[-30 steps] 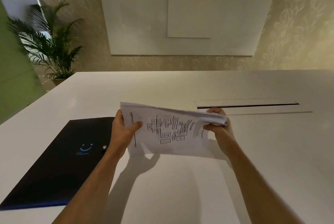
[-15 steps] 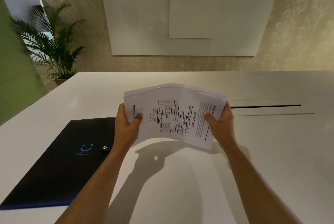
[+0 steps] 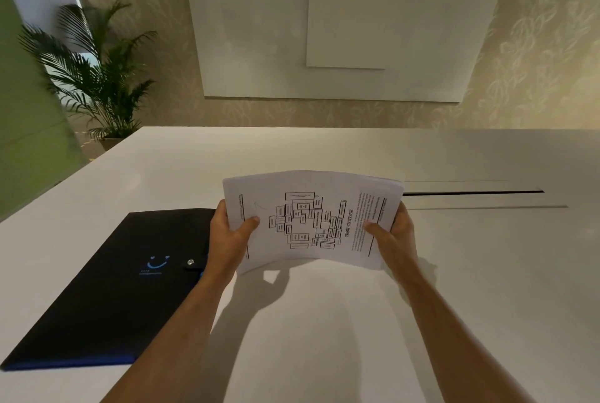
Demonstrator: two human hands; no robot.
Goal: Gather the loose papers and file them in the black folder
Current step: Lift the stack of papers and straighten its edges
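A stack of white papers [image 3: 311,194] with a printed flow chart on top is held upright above the table, slightly bowed. My left hand [image 3: 229,237] grips its left edge, thumb on the front sheet. My right hand [image 3: 393,237] grips its right edge the same way. The black folder [image 3: 110,298] lies flat and closed on the table to the left, with a blue smiley mark and a snap button; my left wrist overlaps its right edge.
The white table [image 3: 487,272] has a long cable slot [image 3: 470,193] at the right rear. A potted palm [image 3: 94,77] stands beyond the table's far left corner. White boards [image 3: 341,29] hang on the back wall.
The stack went from lying nearly flat, seen edge-on, to being tipped upright facing me. Both hands shifted to the side edges and rose slightly. The folder stayed put.
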